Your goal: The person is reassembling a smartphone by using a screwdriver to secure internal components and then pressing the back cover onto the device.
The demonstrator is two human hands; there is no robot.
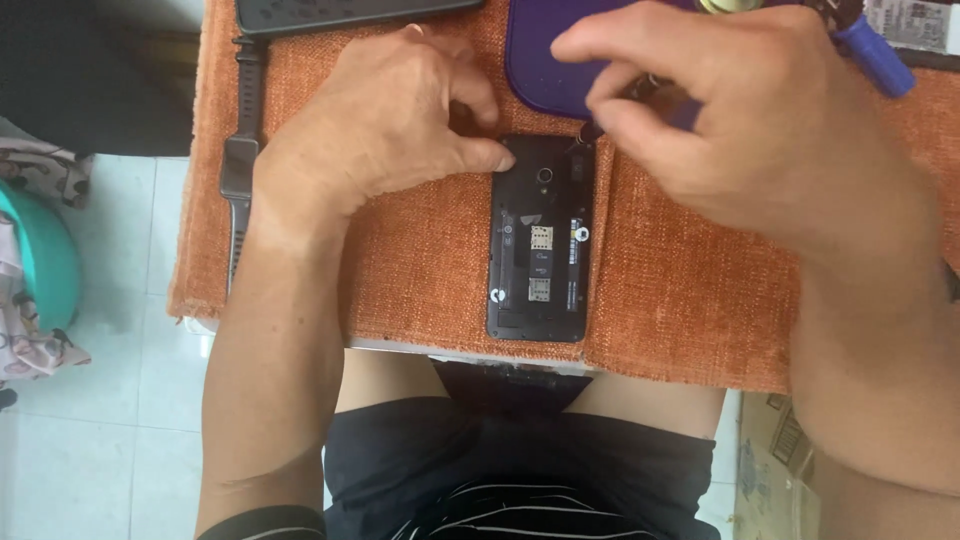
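Black phone (538,240) already coverless; left hand (385,120) pinning its top corner, right hand (740,110) pinching slim tool (612,110) at 1 upper screw.

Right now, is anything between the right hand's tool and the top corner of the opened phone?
Nothing visible. The right hand holds a thin dark tool whose tip sits at the top right corner of the phone. The left hand steadies the top left corner, beside the tool's path.
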